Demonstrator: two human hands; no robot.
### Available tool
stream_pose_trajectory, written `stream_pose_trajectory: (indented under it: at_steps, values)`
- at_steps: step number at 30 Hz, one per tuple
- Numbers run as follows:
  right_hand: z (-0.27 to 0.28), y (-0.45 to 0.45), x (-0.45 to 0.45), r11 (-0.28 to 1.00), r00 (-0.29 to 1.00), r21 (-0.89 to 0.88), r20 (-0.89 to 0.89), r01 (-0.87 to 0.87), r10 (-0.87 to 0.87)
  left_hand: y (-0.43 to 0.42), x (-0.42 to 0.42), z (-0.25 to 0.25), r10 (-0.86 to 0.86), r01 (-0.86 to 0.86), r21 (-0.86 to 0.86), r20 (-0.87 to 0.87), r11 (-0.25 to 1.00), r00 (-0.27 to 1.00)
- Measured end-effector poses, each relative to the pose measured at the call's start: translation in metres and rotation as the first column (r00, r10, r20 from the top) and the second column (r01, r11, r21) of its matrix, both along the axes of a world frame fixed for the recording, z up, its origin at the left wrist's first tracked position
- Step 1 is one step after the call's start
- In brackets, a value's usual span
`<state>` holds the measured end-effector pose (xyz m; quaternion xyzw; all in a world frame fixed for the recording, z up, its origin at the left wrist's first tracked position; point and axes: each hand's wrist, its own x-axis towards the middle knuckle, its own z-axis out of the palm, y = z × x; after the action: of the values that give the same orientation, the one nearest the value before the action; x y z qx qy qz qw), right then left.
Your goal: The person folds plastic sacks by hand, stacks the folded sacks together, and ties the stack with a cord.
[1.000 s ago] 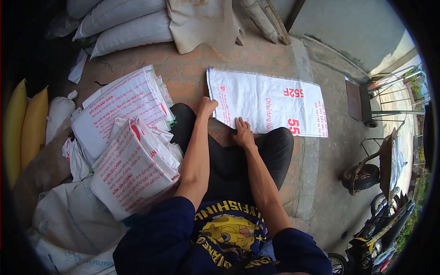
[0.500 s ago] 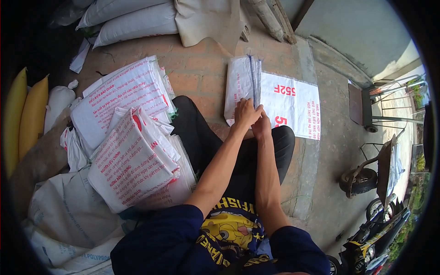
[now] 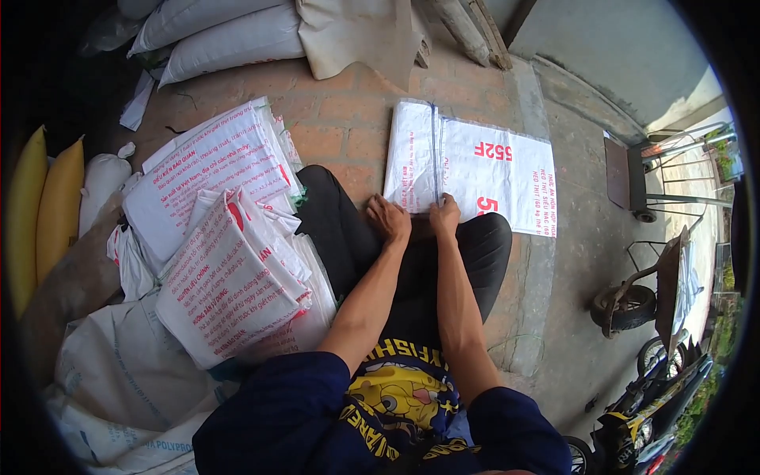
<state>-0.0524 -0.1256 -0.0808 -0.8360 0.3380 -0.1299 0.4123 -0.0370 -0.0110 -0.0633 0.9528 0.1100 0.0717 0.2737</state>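
White, red-printed flat plastic sack point(image 3: 497, 178), left end folded over; right hand point(image 3: 446, 212) pinching flap's near corner; left hand point(image 3: 389, 218) loosely open, fingers spread at fold.

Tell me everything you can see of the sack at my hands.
The sack is white with red print, including 552F, and looks like woven plastic. It lies flat on the floor, left end folded over, a dark blue edge crossing it. Your right hand appears to pinch that edge's near end; your left hand is at the near left corner.
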Motion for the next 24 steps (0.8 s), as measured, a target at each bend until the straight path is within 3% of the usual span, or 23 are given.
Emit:
stream_pose_trajectory:
  at_steps: [2,3,5,6,10,16,18,19,21,22,24]
  values:
    - [0.004,0.008,-0.003,0.949,0.971,-0.259,-0.203,-0.179,0.128,-0.001,-0.002,0.001,0.006,-0.008,-0.018,-0.128,1.000,0.992]
    - [0.007,0.011,-0.005,0.949,0.972,-0.261,-0.202,-0.175,0.124,-0.004,0.000,0.000,0.002,-0.005,-0.020,-0.127,1.000,0.992]
    - [0.020,0.019,-0.011,0.911,0.928,-0.244,-0.260,-0.332,0.268,-0.009,0.001,-0.010,0.162,-0.175,-0.041,-0.213,0.984,0.963]
    - [0.022,0.021,-0.010,0.875,0.861,-0.230,-0.403,-0.425,0.312,-0.009,0.000,-0.016,0.182,-0.209,-0.077,-0.266,0.975,0.947]
    - [0.011,0.025,-0.008,0.847,0.850,-0.288,-0.430,-0.447,0.303,-0.010,-0.002,-0.017,0.155,-0.176,-0.063,-0.248,0.982,0.956]
    - [0.022,0.020,-0.008,0.858,0.857,-0.227,-0.367,-0.460,0.362,-0.010,0.004,-0.018,0.209,-0.239,-0.107,-0.239,0.965,0.948]
    - [0.022,0.021,-0.006,0.874,0.888,-0.251,-0.322,-0.416,0.330,-0.011,0.015,-0.035,0.137,-0.255,-0.508,-0.258,0.823,0.956]
    - [0.018,0.019,-0.004,0.876,0.889,-0.249,-0.321,-0.413,0.328,-0.011,0.015,-0.027,0.134,-0.252,-0.506,-0.258,0.825,0.957]
    - [0.008,0.009,0.003,0.894,0.906,-0.182,-0.193,-0.410,0.377,-0.009,0.012,0.015,0.080,-0.155,-0.597,-0.151,0.787,0.985]
    - [0.012,0.005,0.005,0.907,0.905,-0.051,-0.119,-0.417,0.409,-0.013,0.010,0.031,0.120,-0.139,-0.626,-0.073,0.767,0.990]
    - [0.019,0.000,0.010,0.812,0.926,0.457,0.075,-0.363,0.371,-0.016,0.012,0.048,0.099,-0.076,-0.583,0.007,0.809,0.995]
